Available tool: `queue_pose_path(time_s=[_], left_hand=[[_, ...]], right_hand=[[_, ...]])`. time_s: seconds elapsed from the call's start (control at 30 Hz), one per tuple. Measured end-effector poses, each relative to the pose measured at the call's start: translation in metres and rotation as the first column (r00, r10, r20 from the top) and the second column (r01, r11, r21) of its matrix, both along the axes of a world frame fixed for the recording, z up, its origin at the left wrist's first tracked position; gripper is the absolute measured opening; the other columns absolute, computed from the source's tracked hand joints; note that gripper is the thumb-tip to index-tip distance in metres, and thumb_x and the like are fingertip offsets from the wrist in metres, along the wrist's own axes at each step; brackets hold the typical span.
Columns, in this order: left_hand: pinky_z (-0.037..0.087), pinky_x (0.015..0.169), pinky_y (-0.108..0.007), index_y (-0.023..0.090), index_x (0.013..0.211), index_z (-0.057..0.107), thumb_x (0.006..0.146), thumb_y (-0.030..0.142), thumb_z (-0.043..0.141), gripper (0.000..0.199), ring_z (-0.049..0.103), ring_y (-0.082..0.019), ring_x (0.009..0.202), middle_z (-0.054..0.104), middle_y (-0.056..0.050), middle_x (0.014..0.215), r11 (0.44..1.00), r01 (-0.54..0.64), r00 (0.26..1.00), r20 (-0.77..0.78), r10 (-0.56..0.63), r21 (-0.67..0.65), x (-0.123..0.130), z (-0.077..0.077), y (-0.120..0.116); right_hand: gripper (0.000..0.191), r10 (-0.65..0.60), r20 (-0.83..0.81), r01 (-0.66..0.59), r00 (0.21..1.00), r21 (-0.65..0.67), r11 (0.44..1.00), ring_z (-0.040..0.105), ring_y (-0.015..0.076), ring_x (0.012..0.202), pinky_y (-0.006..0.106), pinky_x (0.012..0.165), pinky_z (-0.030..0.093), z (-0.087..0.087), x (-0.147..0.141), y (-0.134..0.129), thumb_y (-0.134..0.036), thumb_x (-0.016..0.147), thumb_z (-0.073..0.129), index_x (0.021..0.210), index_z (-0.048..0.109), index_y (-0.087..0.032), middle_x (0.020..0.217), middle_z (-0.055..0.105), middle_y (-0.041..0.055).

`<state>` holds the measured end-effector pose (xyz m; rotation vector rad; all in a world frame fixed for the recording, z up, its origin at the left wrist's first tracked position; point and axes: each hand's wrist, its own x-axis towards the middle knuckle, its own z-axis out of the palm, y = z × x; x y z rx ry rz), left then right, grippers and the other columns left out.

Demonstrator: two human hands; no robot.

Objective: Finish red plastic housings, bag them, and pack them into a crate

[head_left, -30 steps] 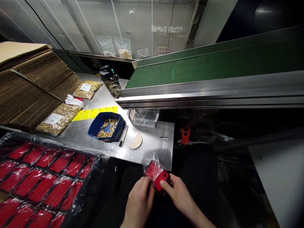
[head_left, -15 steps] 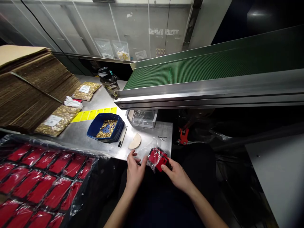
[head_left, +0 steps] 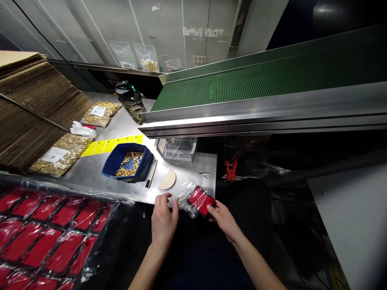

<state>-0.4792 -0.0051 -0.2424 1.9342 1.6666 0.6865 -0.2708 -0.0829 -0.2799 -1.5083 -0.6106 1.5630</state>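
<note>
My right hand (head_left: pixel 223 217) is closed on the lower right corner of a red and black item (head_left: pixel 200 200), thumb on top. Clear plastic film (head_left: pixel 186 192) hangs loosely around the item's left side. To the left, my left hand (head_left: pixel 164 215) is raised with fingers curved and thumb apart, holding nothing visible. Just beyond its fingertips a pale wooden disc (head_left: pixel 168 179) lies on the metal table (head_left: pixel 145 196). Small pliers (head_left: pixel 204 175) lie behind the item. A blue bin (head_left: pixel 146 163) with small gold pieces stands farther left.
A box lined with dark plastic (head_left: pixel 99 237) holds several wrapped red items at the lower left. Stacked cardboard (head_left: pixel 39 96) stands behind it. A green conveyor (head_left: pixel 242 86) crosses above the table's right part, and a black bottle (head_left: pixel 130 98) stands by its end.
My left hand has moved left, away from the item. The red item now shows more of its flat face, with the film spread out to its left. The view has shifted slightly.
</note>
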Motion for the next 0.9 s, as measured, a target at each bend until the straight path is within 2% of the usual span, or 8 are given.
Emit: queue_pose_path(time_s=[0.1,0.13,0.2,0.27,0.37,0.53,0.77,0.9], left_hand=[[0.055,0.087,-0.038,0.023,0.117,0.059,0.097,0.040,0.061,0.026,0.066,-0.027,0.100,0.065,-0.009,0.109,0.972,0.234,0.972,0.019,-0.234,0.036,0.023,0.016,-0.013],[0.055,0.088,-0.038,0.024,0.120,0.059,0.096,0.038,0.062,0.028,0.065,-0.027,0.102,0.066,-0.009,0.111,0.953,0.300,0.954,0.004,-0.300,0.049,0.031,0.018,-0.015],[0.055,0.085,-0.040,0.023,0.119,0.060,0.099,0.030,0.058,0.022,0.065,-0.027,0.100,0.067,-0.009,0.109,0.930,0.361,0.932,-0.038,-0.359,0.073,0.045,0.016,-0.017],[0.054,0.080,-0.038,0.022,0.108,0.062,0.101,0.021,0.051,0.013,0.064,-0.026,0.092,0.067,-0.008,0.098,0.929,0.360,0.933,-0.068,-0.355,0.083,0.054,0.010,-0.015],[0.051,0.076,-0.037,0.022,0.098,0.062,0.102,0.016,0.047,0.017,0.063,-0.026,0.087,0.067,-0.007,0.093,0.927,0.365,0.929,-0.094,-0.357,0.086,0.059,0.004,-0.011],[0.050,0.074,-0.035,0.022,0.098,0.061,0.103,0.015,0.044,0.019,0.063,-0.025,0.089,0.066,-0.008,0.097,0.917,0.391,0.918,-0.102,-0.383,0.076,0.062,0.011,-0.018],[0.051,0.072,-0.033,0.023,0.096,0.057,0.104,0.014,0.041,0.021,0.064,-0.023,0.085,0.065,-0.006,0.092,0.930,0.365,0.930,-0.072,-0.361,0.043,0.057,0.026,-0.032],[0.051,0.072,-0.033,0.023,0.097,0.057,0.104,0.015,0.042,0.018,0.064,-0.023,0.085,0.065,-0.006,0.092,0.930,0.367,0.927,-0.089,-0.363,0.026,0.054,0.029,-0.034]], right_hand=[[0.059,0.000,-0.048,0.000,0.999,-0.009,1.000,0.072,0.0237,0.098,0.032,0.078,0.055,0.001,-0.001,0.001,-0.064,0.088,0.067,0.124,0.064,-0.018,0.106,0.077,0.0096],[0.058,-0.001,-0.060,0.000,0.998,-0.008,1.000,0.072,0.0228,0.098,0.032,0.079,0.055,0.002,-0.002,0.001,-0.064,0.088,0.067,0.124,0.064,-0.018,0.106,0.076,0.0089],[0.056,-0.004,-0.076,0.004,0.997,0.000,1.000,0.071,0.0211,0.095,0.031,0.079,0.054,0.002,-0.003,0.001,-0.064,0.088,0.067,0.123,0.065,-0.019,0.106,0.076,0.0077],[0.056,-0.008,-0.088,0.010,0.996,0.019,1.000,0.070,0.0200,0.092,0.030,0.078,0.053,0.004,-0.005,0.001,-0.063,0.087,0.069,0.120,0.067,-0.019,0.103,0.076,0.0067],[0.054,-0.005,-0.121,0.013,0.993,0.070,0.997,0.068,0.0182,0.088,0.029,0.079,0.051,0.008,-0.007,0.002,-0.061,0.087,0.071,0.119,0.068,-0.019,0.098,0.075,0.0045],[0.053,0.031,-0.212,-0.003,0.977,0.132,0.991,0.066,0.0173,0.075,0.031,0.077,0.051,0.013,-0.007,0.006,-0.058,0.087,0.073,0.121,0.069,-0.017,0.082,0.072,0.0016],[0.048,0.014,-0.272,0.032,0.962,0.164,0.986,0.070,0.0194,0.089,0.034,0.085,0.053,0.018,-0.007,0.011,-0.056,0.091,0.070,0.121,0.068,-0.019,0.103,0.075,0.0064],[0.046,0.053,-0.288,0.002,0.956,0.186,0.983,0.070,0.0180,0.086,0.032,0.083,0.054,0.023,-0.010,0.009,-0.055,0.093,0.068,0.124,0.067,-0.020,0.101,0.076,0.0057]])
